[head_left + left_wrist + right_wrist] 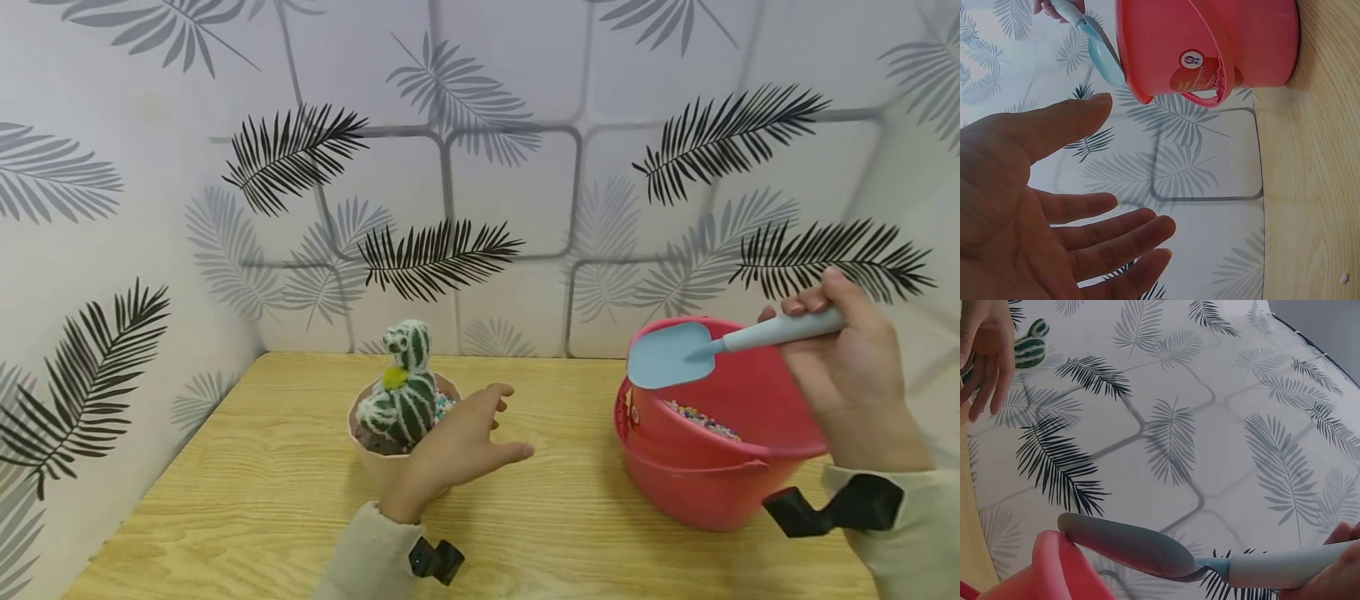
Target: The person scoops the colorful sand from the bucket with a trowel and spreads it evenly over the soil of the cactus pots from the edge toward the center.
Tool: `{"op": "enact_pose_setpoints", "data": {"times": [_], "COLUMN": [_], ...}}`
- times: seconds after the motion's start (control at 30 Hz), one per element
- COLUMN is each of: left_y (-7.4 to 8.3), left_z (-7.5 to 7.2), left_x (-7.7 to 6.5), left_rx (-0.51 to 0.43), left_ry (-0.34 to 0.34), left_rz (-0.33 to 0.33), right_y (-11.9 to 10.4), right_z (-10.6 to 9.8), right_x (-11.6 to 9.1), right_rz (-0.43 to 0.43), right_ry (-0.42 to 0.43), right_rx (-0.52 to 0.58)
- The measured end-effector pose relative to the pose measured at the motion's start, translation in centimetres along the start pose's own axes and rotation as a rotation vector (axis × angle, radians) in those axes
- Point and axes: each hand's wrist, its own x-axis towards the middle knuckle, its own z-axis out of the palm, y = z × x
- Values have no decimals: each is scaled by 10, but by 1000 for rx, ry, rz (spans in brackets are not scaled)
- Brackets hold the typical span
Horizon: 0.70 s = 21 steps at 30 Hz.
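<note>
My right hand grips the pale handle of a light blue toy shovel. The shovel's blade overlaps the left rim of a red bucket in the head view, and in the right wrist view it lies right at that rim. Small multicoloured beads lie inside the bucket. My left hand, fingers spread and relaxed, holds nothing; it hovers in front of a potted cactus. The cactus is green with white fuzzy stripes and a yellow flower, in a pale pot with dark soil and some colourful beads, partly hidden by this hand.
Both the pot and the bucket stand on a wooden table. A wall with leaf-patterned covering rises behind the table and along its left side. One small pale bead lies on the tabletop in the left wrist view.
</note>
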Motion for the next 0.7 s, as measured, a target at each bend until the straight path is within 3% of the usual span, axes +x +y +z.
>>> {"op": "enact_pose_setpoints", "data": {"times": [0.33,0.7], "left_y": [4,6], "left_z": [7,10], "left_x": [12,15], "left_rx": [-18,-11], "left_ry": [-6,6], "left_rz": [-10,-14], "right_y": [-9,-18], "right_z": [-3,-7], "right_x": [-2,-1], "right_rz": [-14,-56], "right_ry": [15,-1], "right_rx": [3,-116]}}
